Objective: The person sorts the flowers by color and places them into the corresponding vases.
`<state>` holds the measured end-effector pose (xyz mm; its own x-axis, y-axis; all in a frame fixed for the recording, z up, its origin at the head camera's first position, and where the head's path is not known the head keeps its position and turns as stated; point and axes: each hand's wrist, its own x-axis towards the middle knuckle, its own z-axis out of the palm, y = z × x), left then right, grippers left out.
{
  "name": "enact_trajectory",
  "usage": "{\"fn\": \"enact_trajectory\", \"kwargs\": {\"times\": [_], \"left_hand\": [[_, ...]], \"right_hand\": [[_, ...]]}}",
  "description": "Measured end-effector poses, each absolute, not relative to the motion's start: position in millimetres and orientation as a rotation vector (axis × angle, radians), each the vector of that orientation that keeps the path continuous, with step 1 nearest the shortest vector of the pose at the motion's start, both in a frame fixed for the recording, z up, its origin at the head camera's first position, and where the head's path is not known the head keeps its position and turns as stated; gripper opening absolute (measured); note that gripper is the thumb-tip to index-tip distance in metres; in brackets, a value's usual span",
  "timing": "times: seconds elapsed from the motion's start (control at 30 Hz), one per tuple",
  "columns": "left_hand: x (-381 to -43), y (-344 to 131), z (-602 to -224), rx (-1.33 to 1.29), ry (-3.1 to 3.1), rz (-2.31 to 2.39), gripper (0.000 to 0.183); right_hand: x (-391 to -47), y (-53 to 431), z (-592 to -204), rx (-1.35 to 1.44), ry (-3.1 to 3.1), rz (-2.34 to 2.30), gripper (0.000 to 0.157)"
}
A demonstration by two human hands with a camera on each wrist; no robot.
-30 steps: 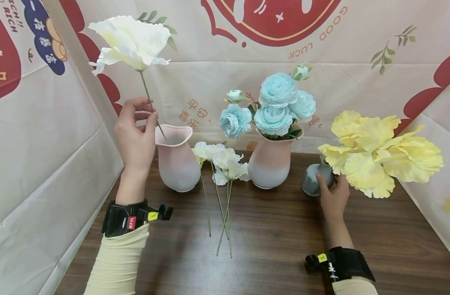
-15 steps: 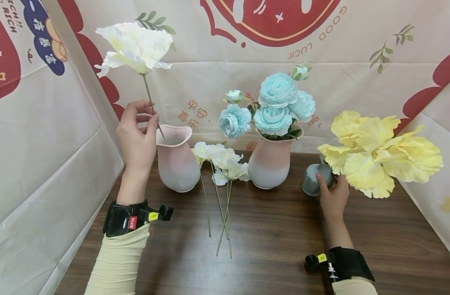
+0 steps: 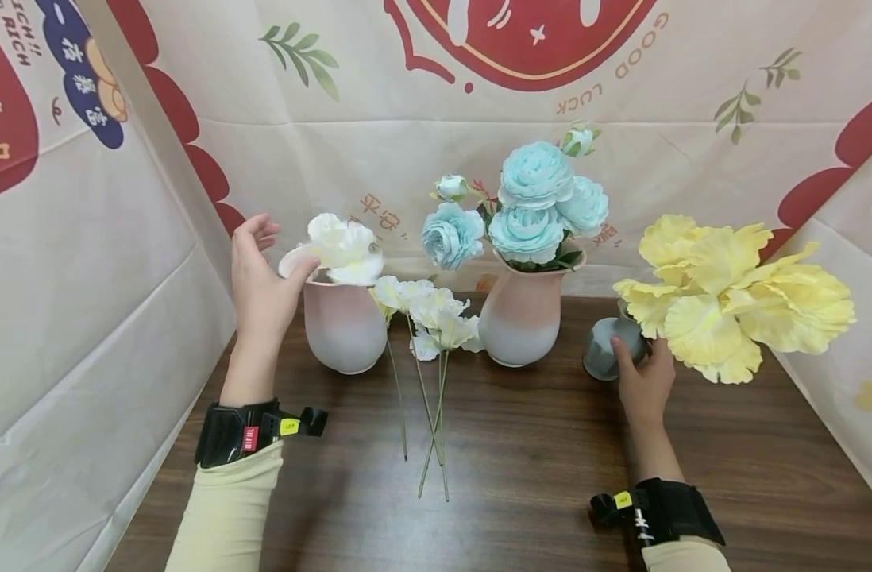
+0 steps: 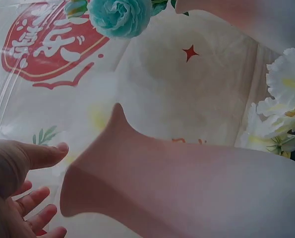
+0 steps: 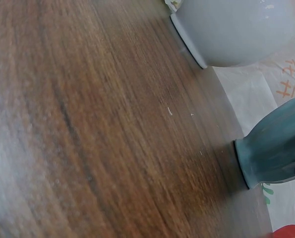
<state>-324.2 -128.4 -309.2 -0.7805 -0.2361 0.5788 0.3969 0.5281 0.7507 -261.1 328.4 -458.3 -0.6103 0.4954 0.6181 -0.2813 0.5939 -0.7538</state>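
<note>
A white artificial flower (image 3: 343,248) sits at the mouth of the left pink-and-white vase (image 3: 345,334), its stem hidden inside. My left hand (image 3: 263,278) is beside that rim with fingers spread and relaxed, the thumb close to the petals. In the left wrist view, the hand (image 4: 16,183) holds nothing next to the flared lip of the vase (image 4: 157,173). At the right, my right hand (image 3: 648,385) grips a small blue-grey vase (image 3: 603,349) that stands on the table. A big yellow flower (image 3: 736,298) rises from it and covers its neck.
Several white flowers (image 3: 443,314) with thin stems lie on the wooden table (image 3: 522,477) between the vases. A second pink-and-white vase (image 3: 519,326) holds light blue flowers (image 3: 536,175). Printed cloth (image 3: 379,159) hangs behind and along both sides.
The white flower has dropped from high above the left vase down to its mouth. My left hand has let go of its stem and opened. The right hand stays in place.
</note>
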Motion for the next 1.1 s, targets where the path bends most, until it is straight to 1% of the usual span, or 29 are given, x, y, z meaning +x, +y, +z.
{"fn": "enact_trajectory", "kwargs": {"times": [0.13, 0.33, 0.53, 0.73, 0.97, 1.1], "left_hand": [[-322, -135, -316, -0.142, -2.092, -1.289, 0.072], [-316, -136, -318, -0.158, -2.042, -1.258, 0.064], [-296, -122, -304, -0.227, -2.011, -1.241, 0.054], [-276, -108, -289, -0.263, -1.985, -1.268, 0.048], [-285, -110, -306, -0.351, -1.928, -1.296, 0.052], [-285, -109, -314, -0.385, -1.936, -1.317, 0.049]], "right_hand": [[-262, 328, -459, -0.169, -1.935, 1.098, 0.047], [-264, 329, -461, -0.156, -1.923, 1.091, 0.048], [-264, 330, -462, -0.147, -1.92, 1.096, 0.049], [-265, 330, -463, -0.149, -1.916, 1.096, 0.049], [-264, 329, -463, -0.147, -1.909, 1.104, 0.048], [-264, 329, -463, -0.15, -1.913, 1.098, 0.048]]}}
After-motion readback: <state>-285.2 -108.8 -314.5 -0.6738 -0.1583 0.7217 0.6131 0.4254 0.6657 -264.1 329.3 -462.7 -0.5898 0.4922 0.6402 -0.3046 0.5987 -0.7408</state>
